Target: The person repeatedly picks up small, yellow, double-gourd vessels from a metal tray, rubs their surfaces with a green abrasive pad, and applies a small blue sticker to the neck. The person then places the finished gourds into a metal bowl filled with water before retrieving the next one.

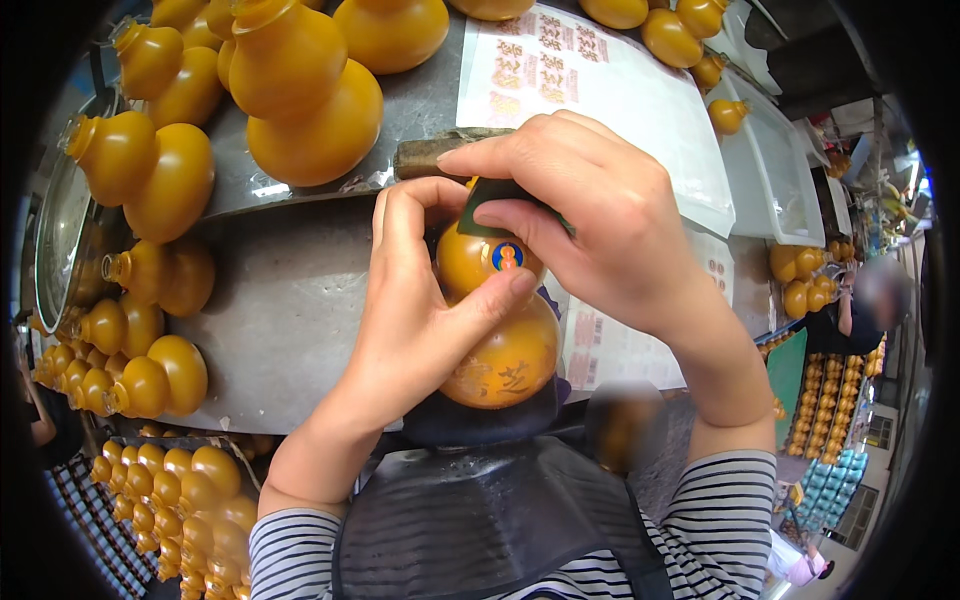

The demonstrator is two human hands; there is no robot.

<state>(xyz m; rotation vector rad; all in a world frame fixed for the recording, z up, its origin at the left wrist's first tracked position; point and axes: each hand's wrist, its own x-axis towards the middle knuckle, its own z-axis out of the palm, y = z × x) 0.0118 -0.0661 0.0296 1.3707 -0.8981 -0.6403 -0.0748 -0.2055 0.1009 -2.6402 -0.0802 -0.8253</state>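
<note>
Gourd-shaped amber bottle (520, 325) sits between both hands at centre, lower bulb toward the wearer, neck end away; seems propped on dark purple padding (552, 392), contact partly hidden. Round blue-and-orange sticker (506, 250) on upper bulb; reddish-brown lettering on lower bulb.

Left hand (405, 290) curled round upper bulb, thumb at sticker's lower edge. Right hand (605, 205) pinching a dark green flat piece (482, 208) between thumb and fingers, up by the neck; whether its edge bears on the bottle, can't tell.

Handling, as judged: round, glossy surface likely slips, so left grip should stay firm, lower bulb steadied on the padding. Green piece best held flat to the curve, light strokes, clear of the sticker edge and left fingertips. Thumb pressure on the sticker even, else it may crease or shift.

Just beyond the hands: wooden block (420, 158). Further out: printed sheet (650, 130), steel tabletop (270, 310), more gourd bottles (315, 125) upper left, translucent plastic tray (778, 190) right.
</note>
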